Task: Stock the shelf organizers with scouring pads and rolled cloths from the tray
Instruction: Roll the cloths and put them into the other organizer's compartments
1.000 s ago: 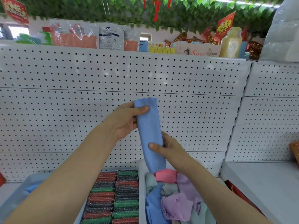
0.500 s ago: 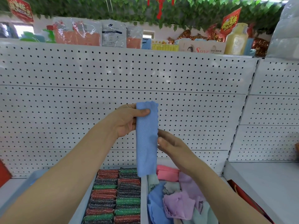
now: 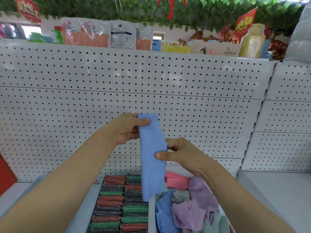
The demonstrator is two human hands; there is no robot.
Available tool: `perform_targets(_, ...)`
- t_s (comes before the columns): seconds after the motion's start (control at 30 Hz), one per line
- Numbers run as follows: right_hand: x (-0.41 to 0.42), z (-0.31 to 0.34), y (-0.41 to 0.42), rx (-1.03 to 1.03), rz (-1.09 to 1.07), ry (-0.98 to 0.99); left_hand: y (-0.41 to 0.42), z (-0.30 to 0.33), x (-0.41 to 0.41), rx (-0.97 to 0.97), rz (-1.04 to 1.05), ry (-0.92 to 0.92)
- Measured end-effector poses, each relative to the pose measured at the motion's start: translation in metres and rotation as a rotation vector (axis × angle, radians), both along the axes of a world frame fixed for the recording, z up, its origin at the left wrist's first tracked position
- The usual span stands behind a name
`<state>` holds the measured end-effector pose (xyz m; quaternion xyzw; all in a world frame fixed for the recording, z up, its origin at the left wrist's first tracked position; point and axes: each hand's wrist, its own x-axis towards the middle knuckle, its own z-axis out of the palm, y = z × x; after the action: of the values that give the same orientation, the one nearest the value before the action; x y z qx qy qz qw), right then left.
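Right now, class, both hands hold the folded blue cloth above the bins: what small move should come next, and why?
Probably start rolling. The blue cloth hangs as a flat strip, the left hand pinching its top and the right hand its middle; it isn't rolled yet.

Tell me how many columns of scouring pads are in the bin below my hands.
2 columns of scouring pads, side by side in the bin: the left column and the right column, next to the loose cloths. Their near ends run out of frame, and the blue cloth overlaps the right column.

Right hand [image 3: 181, 153] now pinches blue cloth [image 3: 152, 157] — mid-strip.
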<state>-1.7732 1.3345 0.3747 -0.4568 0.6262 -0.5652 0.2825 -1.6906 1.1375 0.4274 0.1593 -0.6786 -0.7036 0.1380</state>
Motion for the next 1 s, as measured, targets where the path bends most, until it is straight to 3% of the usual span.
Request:
perform_targets(0.17,-0.001,0.014,0.002,-0.127,-0.069,0.231,-0.002,-0.011,-0.002,0.062,-0.004,-0.068)
perform_targets(0.3,0.005,0.022,0.001,-0.216,0.015,0.108,0.002,-0.021,-0.004,0.169,-0.094,-0.155)
perform_targets(0.43,0.002,0.024,-0.010,-0.338,-0.198,-0.020,0.015,-0.032,0.000,0.321,-0.089,-0.138)
perform_targets(0.53,-0.005,0.024,-0.016,-0.358,-0.307,-0.091,0.022,-0.035,0.003,0.156,-0.092,-0.107)
perform_targets(0.7,-0.012,0.027,-0.021,-0.347,-0.405,-0.186,0.033,-0.034,0.009,0.007,-0.165,0.175)
perform_targets(0.8,-0.011,0.029,-0.022,-0.358,-0.406,-0.214,0.041,-0.034,0.009,-0.107,-0.083,0.234)
perform_targets(1.0,-0.010,0.031,-0.022,-0.361,-0.445,-0.194,0.043,-0.039,0.008,-0.114,0.016,0.311)
